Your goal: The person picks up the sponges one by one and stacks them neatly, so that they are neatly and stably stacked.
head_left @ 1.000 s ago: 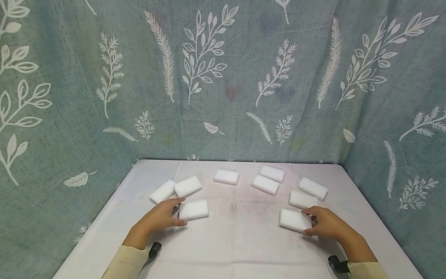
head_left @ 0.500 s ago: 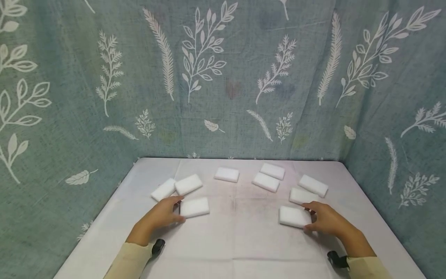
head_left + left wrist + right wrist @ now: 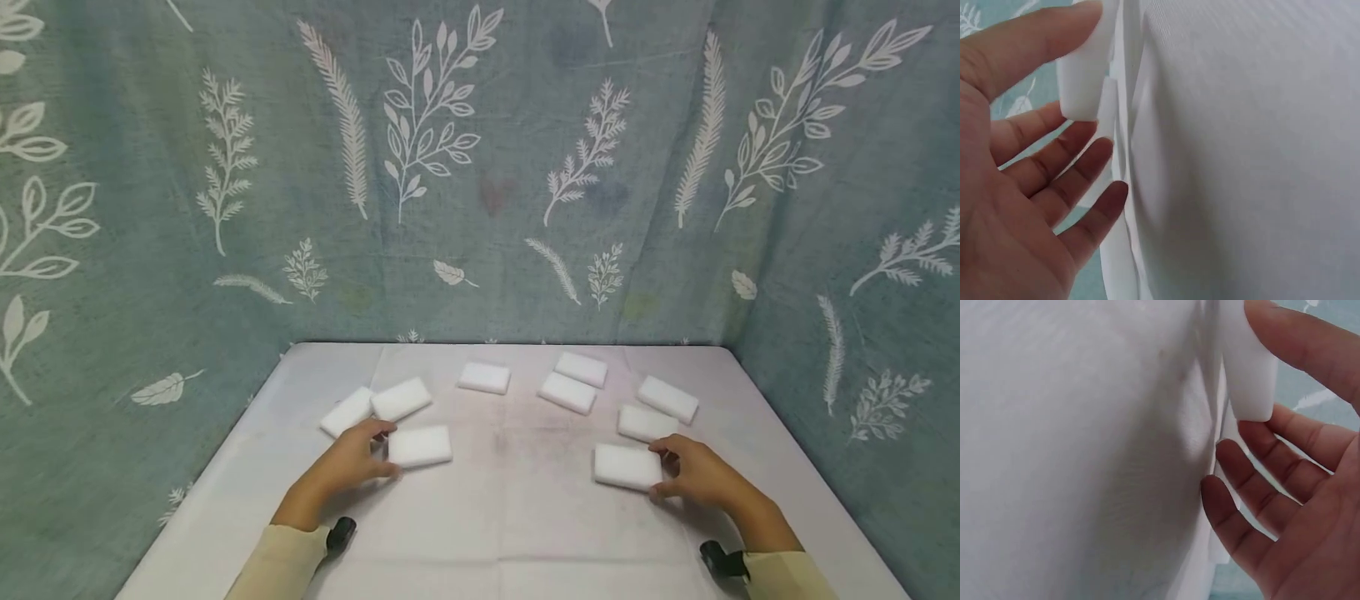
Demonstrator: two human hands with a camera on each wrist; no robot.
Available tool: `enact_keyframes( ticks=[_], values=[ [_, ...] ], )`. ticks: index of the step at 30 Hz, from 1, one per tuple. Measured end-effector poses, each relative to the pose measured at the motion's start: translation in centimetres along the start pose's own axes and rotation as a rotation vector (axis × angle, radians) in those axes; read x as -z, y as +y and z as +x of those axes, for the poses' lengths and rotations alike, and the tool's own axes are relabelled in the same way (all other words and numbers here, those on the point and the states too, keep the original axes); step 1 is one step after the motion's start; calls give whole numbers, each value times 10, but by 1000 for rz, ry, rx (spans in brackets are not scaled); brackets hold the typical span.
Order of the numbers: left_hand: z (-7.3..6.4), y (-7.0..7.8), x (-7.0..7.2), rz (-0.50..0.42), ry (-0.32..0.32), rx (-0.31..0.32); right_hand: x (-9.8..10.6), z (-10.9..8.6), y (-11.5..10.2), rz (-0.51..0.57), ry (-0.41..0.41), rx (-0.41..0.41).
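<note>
In the head view my left hand (image 3: 343, 463) is at the left end of a white, block-shaped sponge (image 3: 420, 447), index finger at its far edge and thumb at its near edge. The left wrist view shows the thumb (image 3: 1054, 37) against one side of that sponge (image 3: 1080, 87), with fingers at the other. Across the table, my right hand (image 3: 701, 473) pinches the right end of a matching sponge (image 3: 627, 467) in the same way. Its thumb (image 3: 1300, 340) overlaps the sponge (image 3: 1252, 381) in the right wrist view, the remaining fingers spread below.
Two white sponges (image 3: 402, 399) lie just beyond my left hand. A single sponge (image 3: 483, 377) lies at the back middle, a pair (image 3: 567, 392) right of it, and two more (image 3: 648, 423) beyond my right hand. Leaf-patterned cloth (image 3: 487, 167) encloses the white-covered table (image 3: 510, 517).
The head view has shifted slightly. Both hands stay at the outer ends of the same two sponges, with only very small movement.
</note>
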State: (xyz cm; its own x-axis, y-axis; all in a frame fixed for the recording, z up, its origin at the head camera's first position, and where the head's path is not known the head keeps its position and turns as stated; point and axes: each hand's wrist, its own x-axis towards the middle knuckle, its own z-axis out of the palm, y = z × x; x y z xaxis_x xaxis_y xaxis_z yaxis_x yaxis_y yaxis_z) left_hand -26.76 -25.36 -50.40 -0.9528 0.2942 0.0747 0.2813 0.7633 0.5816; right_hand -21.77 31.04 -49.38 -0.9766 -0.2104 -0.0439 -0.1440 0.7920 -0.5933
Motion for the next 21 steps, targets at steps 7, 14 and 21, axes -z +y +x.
enact_keyframes(
  ticks=[7,14,21],
  values=[
    [3,6,-1,-30,15,-38,1,3,-7,23,21,28],
    [3,18,-6,-121,-3,-31,-4,6,-13,44,39,59],
    [-5,19,-8,-151,11,-38,-12,13,-21,67,3,151]
  ],
)
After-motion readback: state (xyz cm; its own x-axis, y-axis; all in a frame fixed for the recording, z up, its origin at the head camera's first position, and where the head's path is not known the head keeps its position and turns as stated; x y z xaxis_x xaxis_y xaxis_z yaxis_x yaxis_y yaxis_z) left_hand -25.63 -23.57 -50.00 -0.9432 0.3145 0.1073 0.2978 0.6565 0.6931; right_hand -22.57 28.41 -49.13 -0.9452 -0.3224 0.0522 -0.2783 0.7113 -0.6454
